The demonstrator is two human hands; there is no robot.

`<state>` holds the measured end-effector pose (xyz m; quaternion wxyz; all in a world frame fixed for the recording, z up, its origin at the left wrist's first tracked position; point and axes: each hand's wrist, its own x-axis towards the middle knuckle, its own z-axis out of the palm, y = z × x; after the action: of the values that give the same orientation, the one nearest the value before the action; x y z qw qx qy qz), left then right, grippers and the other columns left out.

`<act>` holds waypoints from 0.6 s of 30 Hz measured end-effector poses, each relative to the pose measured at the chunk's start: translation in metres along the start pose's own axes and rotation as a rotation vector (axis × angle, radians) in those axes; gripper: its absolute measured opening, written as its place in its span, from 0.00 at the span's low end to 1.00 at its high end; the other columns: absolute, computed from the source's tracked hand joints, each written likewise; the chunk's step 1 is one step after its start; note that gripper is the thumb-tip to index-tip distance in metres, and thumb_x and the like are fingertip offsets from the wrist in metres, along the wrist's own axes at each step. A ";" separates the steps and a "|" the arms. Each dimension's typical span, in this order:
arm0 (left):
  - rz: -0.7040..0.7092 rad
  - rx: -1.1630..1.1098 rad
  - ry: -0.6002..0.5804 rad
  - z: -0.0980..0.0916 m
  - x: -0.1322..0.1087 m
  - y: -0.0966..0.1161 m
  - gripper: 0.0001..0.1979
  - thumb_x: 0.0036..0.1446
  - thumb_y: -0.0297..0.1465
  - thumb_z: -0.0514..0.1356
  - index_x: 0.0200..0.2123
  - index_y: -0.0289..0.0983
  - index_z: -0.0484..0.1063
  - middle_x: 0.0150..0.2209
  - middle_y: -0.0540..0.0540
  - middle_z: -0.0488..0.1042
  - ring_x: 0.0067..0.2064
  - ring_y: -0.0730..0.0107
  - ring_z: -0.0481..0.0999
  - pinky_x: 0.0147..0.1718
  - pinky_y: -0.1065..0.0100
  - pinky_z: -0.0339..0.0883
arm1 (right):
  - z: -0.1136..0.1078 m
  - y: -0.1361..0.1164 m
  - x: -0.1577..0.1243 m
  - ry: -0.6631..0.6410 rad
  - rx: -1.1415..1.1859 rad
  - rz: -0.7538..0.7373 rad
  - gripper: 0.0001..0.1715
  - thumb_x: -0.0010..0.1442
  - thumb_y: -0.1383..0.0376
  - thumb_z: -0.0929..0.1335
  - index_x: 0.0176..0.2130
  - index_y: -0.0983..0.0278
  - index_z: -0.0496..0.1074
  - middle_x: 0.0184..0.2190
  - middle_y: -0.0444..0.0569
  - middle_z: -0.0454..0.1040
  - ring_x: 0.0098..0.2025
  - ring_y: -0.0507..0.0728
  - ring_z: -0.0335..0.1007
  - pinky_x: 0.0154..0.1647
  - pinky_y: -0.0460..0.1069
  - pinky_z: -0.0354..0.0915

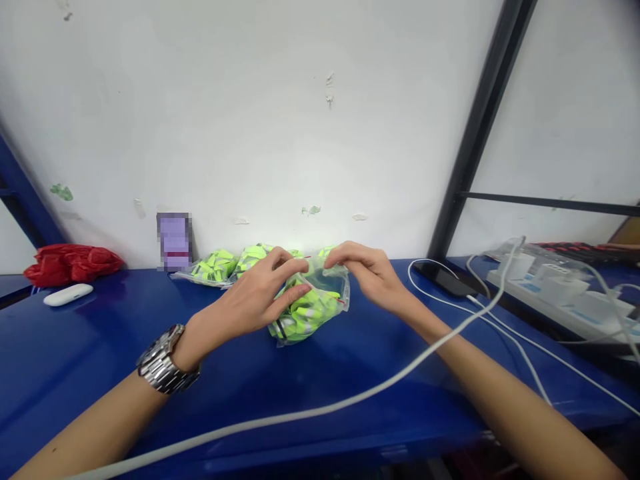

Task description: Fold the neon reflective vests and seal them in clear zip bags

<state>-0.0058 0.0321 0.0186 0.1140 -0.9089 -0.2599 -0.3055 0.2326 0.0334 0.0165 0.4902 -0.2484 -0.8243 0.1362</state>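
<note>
A clear plastic bag [304, 316] with bright yellow-green fabric and grey reflective strips inside stands on the blue table in front of me. Its upper part is see-through, and short red marks show near the opening. My left hand [260, 287], with a metal watch on the wrist, grips the bag's top edge at the left, thumb on the near side. At the upper right rim, my right hand [367, 272] has its fingers bent over and pinched on the plastic. Behind my left hand lie more bags [215, 267] of the same fabric, partly hidden.
A white cable [320, 412] arcs across the foreground over my right forearm. Along the wall are a red plastic bundle [73, 262], a white earbud case [69, 295] and a propped phone [175, 241]. To the right lie a black phone [444, 278] and a power strip [560, 293] with chargers.
</note>
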 end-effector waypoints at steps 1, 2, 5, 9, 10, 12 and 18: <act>0.005 0.052 0.020 0.000 0.002 -0.001 0.14 0.64 0.39 0.52 0.48 0.38 0.65 0.39 0.44 0.64 0.34 0.69 0.66 0.34 0.66 0.65 | -0.002 -0.003 0.001 -0.050 -0.014 0.008 0.16 0.64 0.68 0.58 0.38 0.60 0.74 0.41 0.48 0.73 0.46 0.56 0.68 0.50 0.53 0.63; 0.001 0.104 0.043 0.001 0.003 -0.003 0.13 0.64 0.40 0.52 0.45 0.37 0.65 0.37 0.45 0.64 0.32 0.70 0.65 0.32 0.67 0.64 | -0.004 -0.006 0.001 -0.103 -0.051 0.018 0.15 0.65 0.67 0.59 0.40 0.60 0.73 0.45 0.48 0.71 0.50 0.57 0.66 0.53 0.55 0.61; -0.055 0.220 0.137 0.005 0.003 -0.008 0.13 0.64 0.42 0.52 0.39 0.37 0.65 0.33 0.48 0.63 0.30 0.71 0.64 0.29 0.69 0.60 | -0.007 -0.011 -0.001 -0.228 -0.234 0.031 0.12 0.64 0.62 0.63 0.45 0.59 0.72 0.54 0.51 0.64 0.57 0.61 0.59 0.58 0.59 0.57; -0.127 0.240 0.156 0.005 0.005 -0.011 0.16 0.64 0.45 0.50 0.39 0.38 0.64 0.34 0.47 0.64 0.32 0.69 0.67 0.31 0.68 0.62 | -0.013 -0.003 0.003 -0.254 -0.404 -0.054 0.11 0.61 0.59 0.67 0.43 0.60 0.71 0.51 0.54 0.63 0.53 0.61 0.62 0.52 0.57 0.63; -0.122 0.213 0.132 0.002 0.007 -0.012 0.15 0.64 0.44 0.50 0.39 0.38 0.64 0.36 0.46 0.65 0.34 0.68 0.68 0.33 0.67 0.63 | -0.016 0.000 0.005 -0.236 -0.456 -0.069 0.09 0.62 0.59 0.67 0.41 0.60 0.71 0.50 0.54 0.63 0.51 0.61 0.62 0.51 0.57 0.63; -0.085 0.132 0.082 -0.007 0.014 -0.013 0.14 0.66 0.41 0.47 0.39 0.37 0.65 0.41 0.43 0.66 0.37 0.67 0.69 0.37 0.66 0.64 | -0.021 0.003 0.012 -0.196 -0.571 -0.077 0.07 0.62 0.60 0.66 0.39 0.60 0.71 0.48 0.54 0.64 0.48 0.60 0.64 0.48 0.57 0.64; -0.073 -0.019 -0.160 -0.039 0.038 -0.022 0.16 0.65 0.41 0.49 0.37 0.38 0.71 0.33 0.48 0.71 0.34 0.70 0.70 0.34 0.69 0.61 | -0.035 -0.002 0.026 -0.106 -0.768 -0.179 0.04 0.62 0.64 0.66 0.37 0.59 0.72 0.47 0.52 0.65 0.46 0.61 0.63 0.46 0.58 0.61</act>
<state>-0.0114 0.0509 0.0737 0.0728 -0.9214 -0.2984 -0.2382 0.2519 0.0449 0.0537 0.3285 -0.3335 -0.8578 -0.2124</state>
